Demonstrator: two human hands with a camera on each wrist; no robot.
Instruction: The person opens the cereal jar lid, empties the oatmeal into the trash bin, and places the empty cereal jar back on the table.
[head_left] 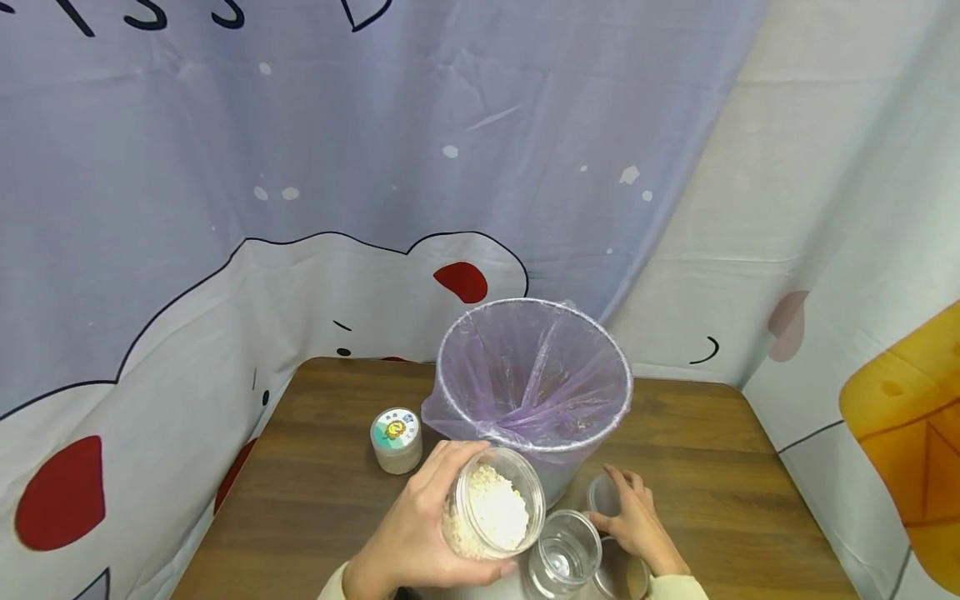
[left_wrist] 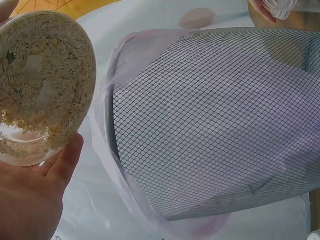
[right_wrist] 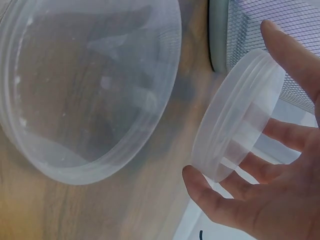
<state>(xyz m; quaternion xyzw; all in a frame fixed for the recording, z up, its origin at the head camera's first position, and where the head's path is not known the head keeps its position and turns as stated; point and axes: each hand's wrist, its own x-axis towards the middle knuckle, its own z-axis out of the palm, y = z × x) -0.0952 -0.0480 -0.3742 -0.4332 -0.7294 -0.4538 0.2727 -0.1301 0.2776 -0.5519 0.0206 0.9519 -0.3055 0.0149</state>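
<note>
My left hand grips a clear plastic jar from the side, its open mouth tilted toward the head camera. Pale, crumbly flakes fill much of that jar, pressed against its clear base in the left wrist view. My right hand holds a translucent round lid by its rim, thumb on one side and fingers on the other. Beneath and beside this hand lies a second clear lid on the table. A clear, open jar stands between the two hands.
A mesh waste bin, lined with a purple plastic bag, stands just beyond the hands. To its left, a small jar with a printed lid rests on the wooden table. A printed cloth hangs behind the table.
</note>
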